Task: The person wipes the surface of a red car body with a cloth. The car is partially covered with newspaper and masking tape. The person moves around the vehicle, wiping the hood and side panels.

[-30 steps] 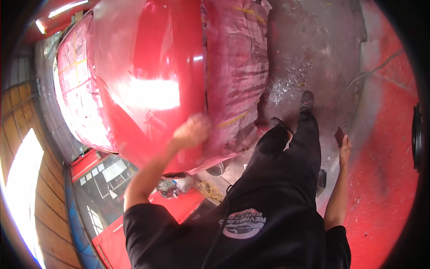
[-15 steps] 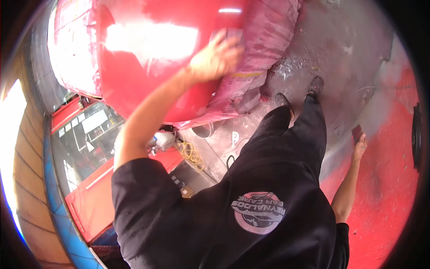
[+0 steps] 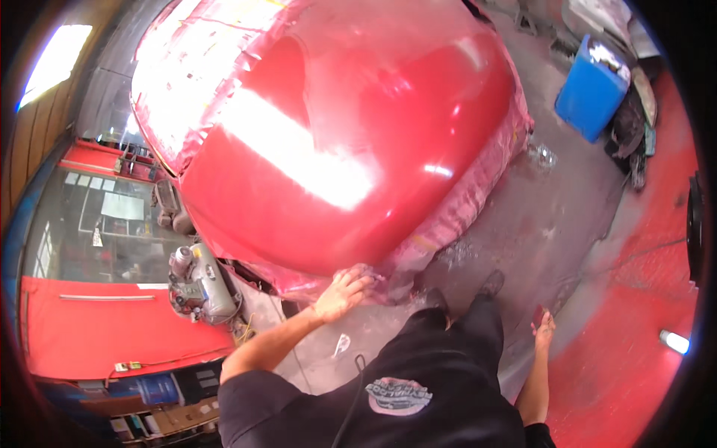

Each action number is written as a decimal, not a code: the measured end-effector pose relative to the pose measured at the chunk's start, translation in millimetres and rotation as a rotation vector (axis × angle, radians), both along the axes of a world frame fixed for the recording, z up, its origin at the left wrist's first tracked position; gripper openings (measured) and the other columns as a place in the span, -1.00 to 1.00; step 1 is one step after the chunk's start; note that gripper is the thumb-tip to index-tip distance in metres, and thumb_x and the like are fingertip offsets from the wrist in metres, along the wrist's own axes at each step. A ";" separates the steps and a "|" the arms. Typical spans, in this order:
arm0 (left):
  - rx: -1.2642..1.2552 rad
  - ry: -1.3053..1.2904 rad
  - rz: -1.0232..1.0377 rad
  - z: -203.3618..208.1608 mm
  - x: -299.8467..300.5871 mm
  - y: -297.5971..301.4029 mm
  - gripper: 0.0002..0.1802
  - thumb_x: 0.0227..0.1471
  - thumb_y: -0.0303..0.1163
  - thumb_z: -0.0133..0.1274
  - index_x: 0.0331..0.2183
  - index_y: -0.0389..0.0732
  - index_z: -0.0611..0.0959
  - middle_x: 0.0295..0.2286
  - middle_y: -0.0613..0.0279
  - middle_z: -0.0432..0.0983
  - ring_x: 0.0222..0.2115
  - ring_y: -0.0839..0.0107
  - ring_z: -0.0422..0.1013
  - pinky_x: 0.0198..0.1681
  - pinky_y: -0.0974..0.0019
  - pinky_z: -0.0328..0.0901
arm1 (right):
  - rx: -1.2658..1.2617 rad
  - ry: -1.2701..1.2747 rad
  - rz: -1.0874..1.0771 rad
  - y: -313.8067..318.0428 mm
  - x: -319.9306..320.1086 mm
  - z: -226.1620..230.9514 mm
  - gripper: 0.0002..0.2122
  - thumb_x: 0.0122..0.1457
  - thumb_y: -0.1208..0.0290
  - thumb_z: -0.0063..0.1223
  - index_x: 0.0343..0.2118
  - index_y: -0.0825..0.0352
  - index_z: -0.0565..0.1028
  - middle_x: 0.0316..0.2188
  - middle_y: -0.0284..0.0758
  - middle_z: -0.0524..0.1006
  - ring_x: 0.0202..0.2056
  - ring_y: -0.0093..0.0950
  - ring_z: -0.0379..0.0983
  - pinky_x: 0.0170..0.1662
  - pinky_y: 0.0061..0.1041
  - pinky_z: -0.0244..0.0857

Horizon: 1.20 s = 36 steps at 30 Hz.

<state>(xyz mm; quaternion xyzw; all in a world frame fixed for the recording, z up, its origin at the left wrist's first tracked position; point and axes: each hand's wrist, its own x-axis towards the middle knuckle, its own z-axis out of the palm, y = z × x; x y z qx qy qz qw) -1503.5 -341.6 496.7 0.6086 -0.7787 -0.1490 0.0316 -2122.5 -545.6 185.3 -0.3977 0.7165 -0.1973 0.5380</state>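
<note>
A glossy red car hood (image 3: 418, 179) fills the upper middle, with pink-stained masking sheet (image 3: 463, 216) along its edge. At the hood's near edge, my left hand (image 3: 345, 293) has its fingers bent together over the masked rim. Something greyish pink shows by the fingertips, but I cannot make out what it is. My right hand (image 3: 546, 328) hangs low at my right side, away from the car. It grips a small, dark red flat pad (image 3: 538, 313), partly hidden by the fingers.
A grey air compressor (image 3: 205, 287) stands left of the car, before a red wall with a window (image 3: 112, 224). A blue bin (image 3: 594, 88) and dark bundled items are at the far right. A lit lamp (image 3: 674, 342) lies near the right edge.
My left hand has come off the upper surface of the hood and down to its near edge. The view has shifted, showing more of the hood. The pad stays in my right hand.
</note>
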 end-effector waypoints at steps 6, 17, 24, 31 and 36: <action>-0.469 -0.029 0.639 -18.9 1.6 -2.8 -0.51 0.00 -0.60 0.12 0.04 -0.27 0.65 0.19 -0.04 0.42 0.24 -0.12 0.28 0.31 -0.10 0.21 | 0.110 0.041 0.032 -10.3 -35.1 -6.1 -0.47 0.50 -0.09 -0.19 0.14 0.31 0.54 -0.16 -0.23 0.64 -0.44 -0.44 0.59 -0.56 -0.50 0.39; -0.613 -0.418 1.249 -65.2 -4.8 -90.1 -0.48 0.33 -0.33 0.00 0.28 -0.11 0.52 0.37 -0.09 0.18 0.40 -0.23 0.06 0.45 -0.22 -0.07 | -0.062 0.228 0.140 -145.9 -168.3 -38.0 -0.43 0.51 0.03 -0.22 0.21 0.51 0.46 -0.03 0.09 0.63 0.06 -0.07 0.56 0.02 -0.19 0.49; -0.590 -0.498 1.384 -57.7 -21.1 -158.6 -0.45 0.38 -0.19 -0.04 0.29 -0.20 0.50 0.35 -0.21 0.19 0.37 -0.30 0.07 0.42 -0.30 -0.03 | -0.144 0.166 0.047 -277.9 -91.1 11.6 -0.48 0.51 -0.05 -0.20 0.18 0.30 0.55 -0.01 -0.21 0.61 -0.09 -0.29 0.62 -0.42 -0.44 0.54; -0.503 -0.376 1.060 -37.6 -37.5 -340.8 -0.48 0.34 -0.21 0.00 0.24 -0.20 0.56 0.34 -0.19 0.21 0.38 -0.28 0.06 0.41 -0.32 -0.04 | -0.031 -0.003 0.022 -368.6 -25.6 27.7 -0.52 0.50 -0.06 -0.14 0.23 0.18 0.51 -0.08 -0.28 0.64 -0.31 -0.40 0.65 -0.47 -0.51 0.51; -0.479 -0.314 0.802 -14.8 -17.7 -474.8 -0.49 0.25 -0.25 0.11 0.19 -0.17 0.61 0.29 -0.15 0.29 0.34 -0.27 0.13 0.39 -0.28 0.04 | 0.030 0.031 0.116 -445.5 6.5 32.3 -0.47 0.52 -0.05 -0.17 0.24 0.31 0.50 -0.04 -0.26 0.65 -0.14 -0.37 0.62 -0.29 -0.42 0.52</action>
